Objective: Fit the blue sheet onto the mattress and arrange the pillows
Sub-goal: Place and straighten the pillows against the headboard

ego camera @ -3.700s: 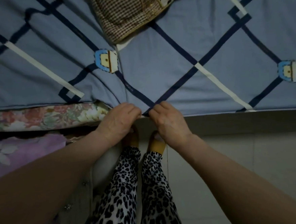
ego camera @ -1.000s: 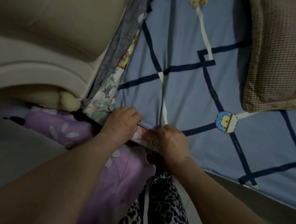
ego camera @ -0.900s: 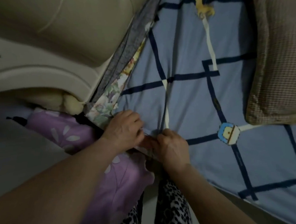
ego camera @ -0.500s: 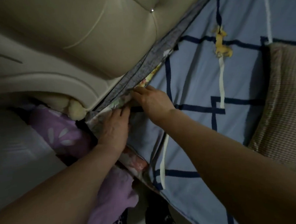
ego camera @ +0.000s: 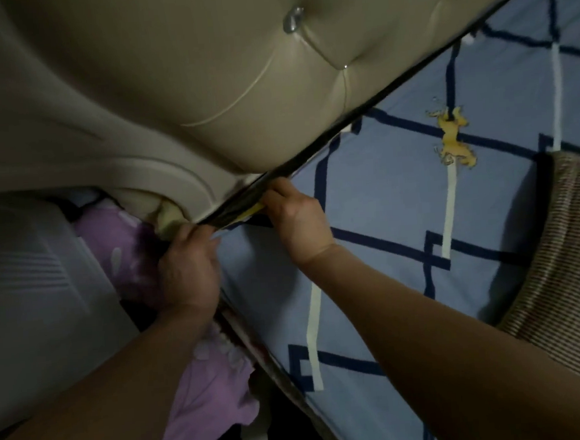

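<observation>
Sheet tucked at the bed's head corner
Both hands, left hand and right hand, pinch the blue sheet edge against the headboard (pillow nearby).

The room is dim and everything I see looks soft and grainy. My left hand is smeared with motion blur. The headboard catches pale light; one stud glints. Straight lines bow toward the frame's edges.
</observation>
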